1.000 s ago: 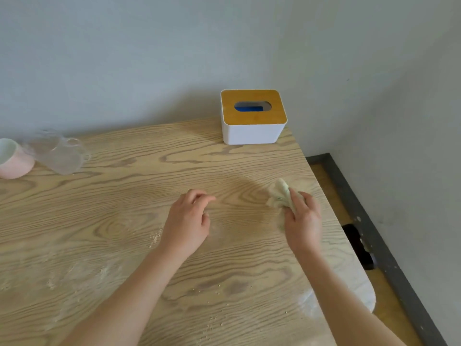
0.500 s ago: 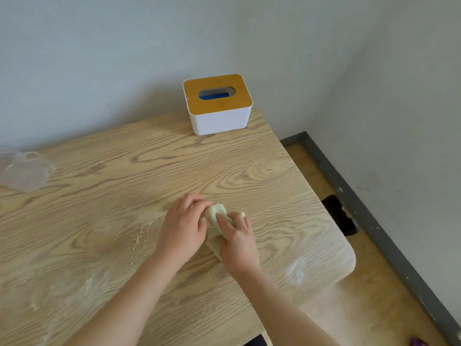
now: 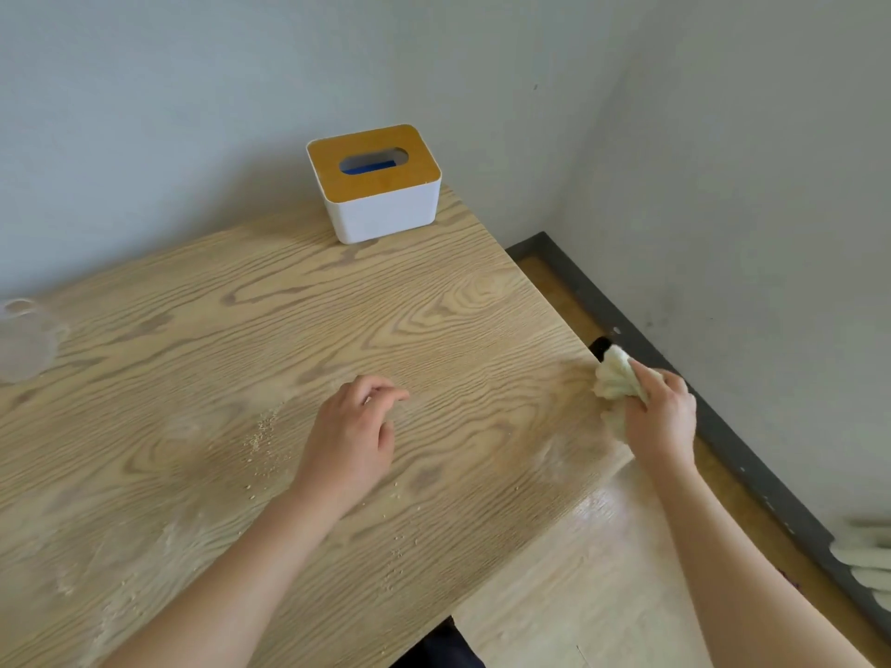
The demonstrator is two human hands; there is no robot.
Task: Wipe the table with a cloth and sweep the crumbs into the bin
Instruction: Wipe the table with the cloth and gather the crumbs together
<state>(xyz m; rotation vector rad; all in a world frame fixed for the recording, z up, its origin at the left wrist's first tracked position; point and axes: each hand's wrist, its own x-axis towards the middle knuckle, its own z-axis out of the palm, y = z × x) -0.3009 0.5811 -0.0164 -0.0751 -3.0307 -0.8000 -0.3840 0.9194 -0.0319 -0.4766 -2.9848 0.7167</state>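
The table [image 3: 434,306] was wood-grain laminate, its right corner rounded. A crumpled, fuzzy cream cloth [image 3: 614,378] sat at the right edge, gripped by the right hand [image 3: 660,417] with fingers curled round it. Its long axis ran away from the person, tip toward the far wall. The left hand [image 3: 352,441] rested mid-table, fingers loosely curled, holding nothing. Fine crumbs [image 3: 263,436] lay just left of it. A white tissue box [image 3: 373,185] stood well apart.

tissue box [image 3: 375,183] on table [image 3: 434,306], behind crumbs [image 3: 263,438].
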